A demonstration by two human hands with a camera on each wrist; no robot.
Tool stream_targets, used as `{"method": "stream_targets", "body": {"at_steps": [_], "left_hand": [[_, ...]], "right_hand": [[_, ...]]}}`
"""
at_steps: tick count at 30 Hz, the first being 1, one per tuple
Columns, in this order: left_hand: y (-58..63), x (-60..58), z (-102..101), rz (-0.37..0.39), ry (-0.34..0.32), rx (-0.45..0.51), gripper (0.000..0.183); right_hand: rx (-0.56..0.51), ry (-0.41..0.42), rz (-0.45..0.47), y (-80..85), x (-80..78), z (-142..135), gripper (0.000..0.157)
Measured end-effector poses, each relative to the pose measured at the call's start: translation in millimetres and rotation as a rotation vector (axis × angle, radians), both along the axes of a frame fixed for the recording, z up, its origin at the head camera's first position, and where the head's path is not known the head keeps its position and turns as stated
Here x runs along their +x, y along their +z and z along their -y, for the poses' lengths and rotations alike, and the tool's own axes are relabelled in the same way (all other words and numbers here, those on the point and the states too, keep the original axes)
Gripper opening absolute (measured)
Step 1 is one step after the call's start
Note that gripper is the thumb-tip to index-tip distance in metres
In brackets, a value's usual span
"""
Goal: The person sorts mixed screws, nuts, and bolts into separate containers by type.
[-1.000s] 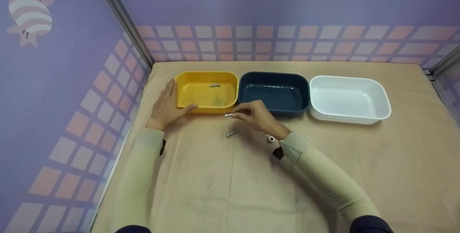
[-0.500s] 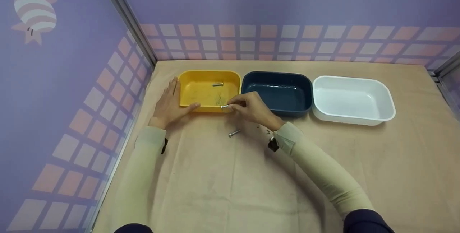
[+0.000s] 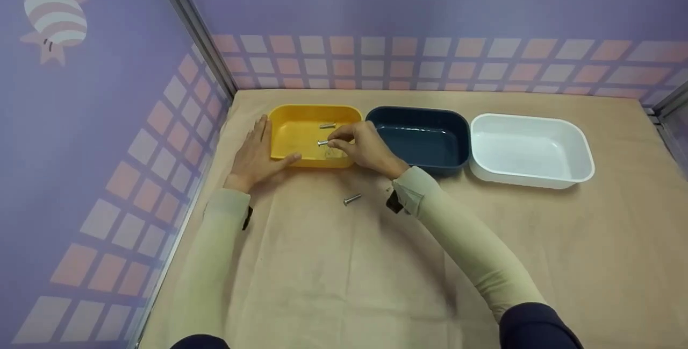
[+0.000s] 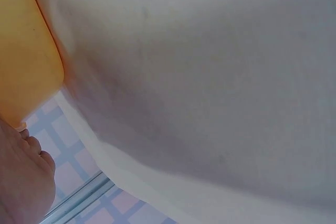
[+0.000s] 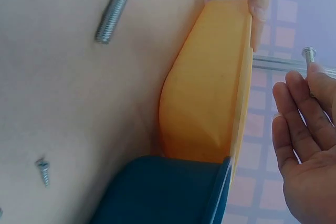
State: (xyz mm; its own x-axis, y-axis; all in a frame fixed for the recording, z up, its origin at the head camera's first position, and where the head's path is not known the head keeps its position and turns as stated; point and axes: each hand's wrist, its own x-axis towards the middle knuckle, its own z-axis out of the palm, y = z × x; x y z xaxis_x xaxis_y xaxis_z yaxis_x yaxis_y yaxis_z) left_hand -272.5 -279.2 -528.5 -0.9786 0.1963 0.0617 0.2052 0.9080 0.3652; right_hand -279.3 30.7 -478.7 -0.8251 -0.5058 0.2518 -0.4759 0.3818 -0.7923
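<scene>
My right hand (image 3: 365, 147) pinches a silver bolt (image 3: 322, 143) between thumb and fingertips, over the inside of the yellow box (image 3: 317, 164). In the right wrist view the bolt's head (image 5: 308, 51) points up past the thumb. The left hand (image 3: 255, 154) lies along the box's left end, fingers straight, thumb over the front rim. Another bolt (image 3: 328, 126) lies inside that box, near thin dark marks too small to make out. On the cloth in front lies a third bolt (image 3: 352, 199), seen larger as a threaded bolt (image 5: 116, 14) in the right wrist view.
A dark blue box (image 3: 430, 169) stands right of the yellow one, with a white box (image 3: 527, 180) beyond it. A small screw (image 5: 43, 171) lies on the cloth by the right wrist. Patterned walls (image 3: 419, 10) rise behind and at the left.
My right hand has moved from in front of the yellow box, up and left over its front rim, carrying the bolt. The left hand keeps its place on the box. The right forearm now covers the nut.
</scene>
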Motion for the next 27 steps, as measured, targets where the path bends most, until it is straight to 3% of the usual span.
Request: {"method": "stream_targets", "body": {"at_steps": [5,13,21,27], "left_hand": [[-0.6,2.1,1.7,-0.005,0.008,-0.008,0.125],[-2.2,3.4,1.5,-0.010,0.011,-0.006,0.125],[-2.5,1.7,1.9,-0.015,0.005,0.009,0.128],[-0.8,-0.2,-0.8,-0.010,-0.003,0.014,0.128]], "right_hand": [[-0.015,-0.003,0.016,-0.5,-6.4,11.1,0.017],[0.011,-0.079,0.083,1.8,-16.3,27.4,0.018],[-0.053,-0.152,0.085,2.1,-29.4,37.7,0.017],[-0.072,-0.179,0.135,1.9,-33.7,39.4,0.018]]}}
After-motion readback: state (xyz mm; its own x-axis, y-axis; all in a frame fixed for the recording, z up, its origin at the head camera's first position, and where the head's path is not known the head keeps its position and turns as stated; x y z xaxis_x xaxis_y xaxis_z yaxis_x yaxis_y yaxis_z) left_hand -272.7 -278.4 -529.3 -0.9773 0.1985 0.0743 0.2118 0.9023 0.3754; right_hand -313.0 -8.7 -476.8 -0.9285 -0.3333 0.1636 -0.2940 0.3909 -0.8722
